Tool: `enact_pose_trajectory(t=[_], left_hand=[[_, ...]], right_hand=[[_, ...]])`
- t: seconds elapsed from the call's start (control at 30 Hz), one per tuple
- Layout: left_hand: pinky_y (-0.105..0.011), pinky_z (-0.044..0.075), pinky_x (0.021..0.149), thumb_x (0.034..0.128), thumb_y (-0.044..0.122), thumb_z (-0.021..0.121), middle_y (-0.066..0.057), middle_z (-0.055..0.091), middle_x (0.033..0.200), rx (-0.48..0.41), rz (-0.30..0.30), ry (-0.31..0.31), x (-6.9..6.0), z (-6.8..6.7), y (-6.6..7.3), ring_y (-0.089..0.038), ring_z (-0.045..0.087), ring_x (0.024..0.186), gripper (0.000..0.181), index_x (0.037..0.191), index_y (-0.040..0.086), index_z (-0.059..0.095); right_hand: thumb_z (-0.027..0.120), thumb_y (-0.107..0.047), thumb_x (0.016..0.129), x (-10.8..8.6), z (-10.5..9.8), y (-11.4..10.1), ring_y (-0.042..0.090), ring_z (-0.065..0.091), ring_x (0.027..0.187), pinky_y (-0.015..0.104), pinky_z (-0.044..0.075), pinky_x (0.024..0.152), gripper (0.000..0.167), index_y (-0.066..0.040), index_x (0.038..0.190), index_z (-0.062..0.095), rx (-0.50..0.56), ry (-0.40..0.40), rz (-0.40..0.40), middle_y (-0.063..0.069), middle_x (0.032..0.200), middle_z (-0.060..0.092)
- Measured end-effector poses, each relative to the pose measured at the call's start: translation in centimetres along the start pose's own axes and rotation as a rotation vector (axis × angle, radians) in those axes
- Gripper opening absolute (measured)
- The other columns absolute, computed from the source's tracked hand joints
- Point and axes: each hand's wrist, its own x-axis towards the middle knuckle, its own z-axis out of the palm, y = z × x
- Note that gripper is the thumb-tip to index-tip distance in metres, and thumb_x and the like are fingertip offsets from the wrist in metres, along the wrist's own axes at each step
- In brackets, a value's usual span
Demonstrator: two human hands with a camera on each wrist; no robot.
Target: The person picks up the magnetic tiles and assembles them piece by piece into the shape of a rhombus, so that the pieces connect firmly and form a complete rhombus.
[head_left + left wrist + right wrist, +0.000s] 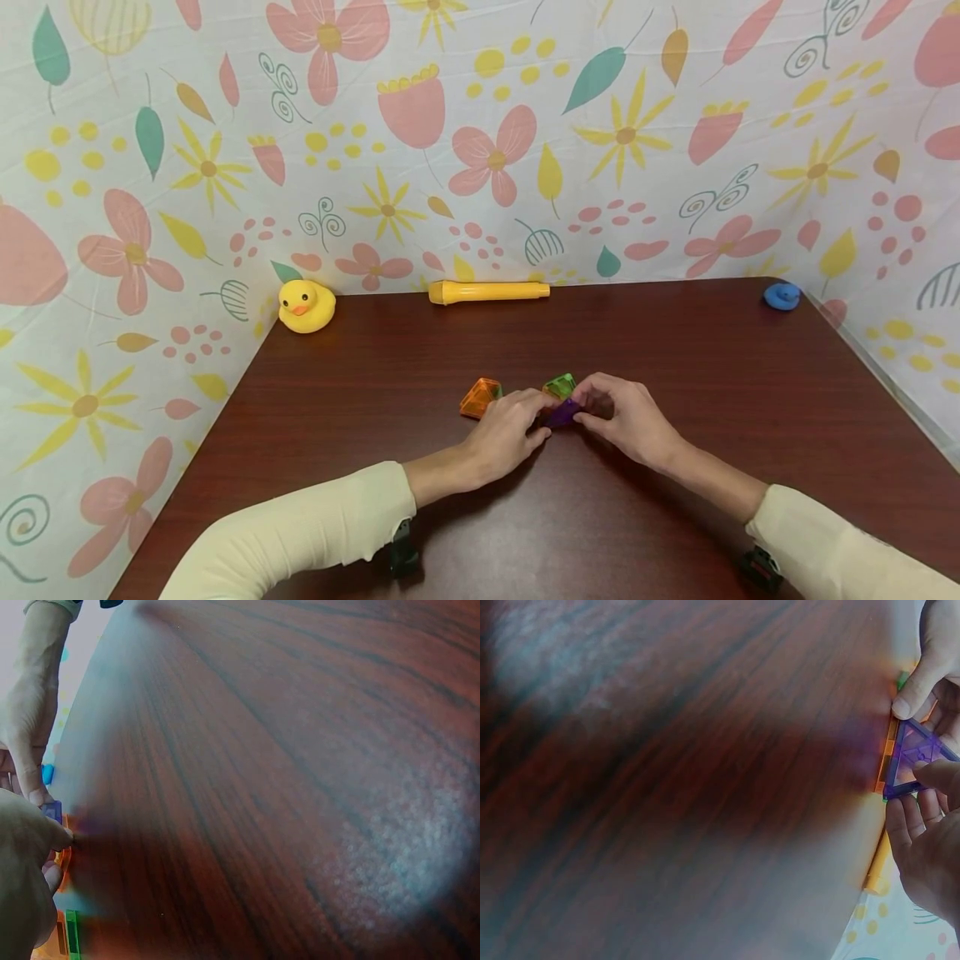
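Note:
Both hands meet over a purple triangular magnetic tile near the middle of the table. My right hand pinches it, thumb on its face and fingers behind. The left hand pinches the tile's other end between thumb and fingers. In the right wrist view, orange tile edges lie right beside the purple one. A green tile shows just behind the fingers in the head view. Left of it an orange tile is partly covered by the left hand. How the tiles join is hidden.
A yellow rubber duck sits at the table's back left. The yellow toy microphone lies along the back edge, and a small blue toy stands at the back right corner. Flowered cloth hangs behind the brown table.

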Motion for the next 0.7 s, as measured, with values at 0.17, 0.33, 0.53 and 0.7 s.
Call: enact_pose_trajectory(t=[0.17,0.33,0.53,0.7], left_hand=[[-0.025,0.056,0.091,0.0953,0.013,0.083,-0.004,0.073,0.127,0.006,0.001,0.001,-0.03,0.04,-0.03,-0.013,0.068,0.109,0.033,0.126,0.009,0.072],[-0.026,0.057,0.093,0.0952,0.013,0.083,-0.004,0.073,0.127,0.014,0.003,0.003,-0.02,0.02,0.01,-0.014,0.069,0.112,0.033,0.126,0.009,0.072],[-0.025,0.057,0.092,0.0951,0.013,0.083,-0.004,0.073,0.127,0.019,-0.001,0.001,-0.04,-0.01,0.07,-0.013,0.069,0.110,0.033,0.126,0.009,0.072],[-0.023,0.056,0.089,0.0952,0.014,0.083,-0.004,0.073,0.127,0.013,0.000,0.002,-0.03,-0.04,0.06,-0.012,0.068,0.106,0.033,0.126,0.009,0.072]], right_hand=[[0.086,0.011,0.083,-0.07,0.03,-0.05,0.015,0.070,0.085,0.035,0.062,0.076,0.031,-0.010,0.100,0.072,-0.008,0.012,0.007,-0.002,0.095,0.070],[0.086,0.011,0.082,-0.09,0.09,-0.03,0.014,0.070,0.086,0.035,0.062,0.076,0.031,-0.010,0.099,0.072,-0.020,0.026,0.003,-0.003,0.095,0.069],[0.087,0.011,0.082,-0.16,0.23,0.06,0.015,0.069,0.085,0.037,0.062,0.075,0.032,-0.010,0.099,0.071,-0.031,0.046,-0.010,-0.003,0.095,0.069],[0.087,0.011,0.081,-0.23,0.38,0.14,0.016,0.069,0.085,0.038,0.062,0.074,0.033,-0.011,0.099,0.071,-0.033,0.059,-0.016,-0.003,0.096,0.068]])
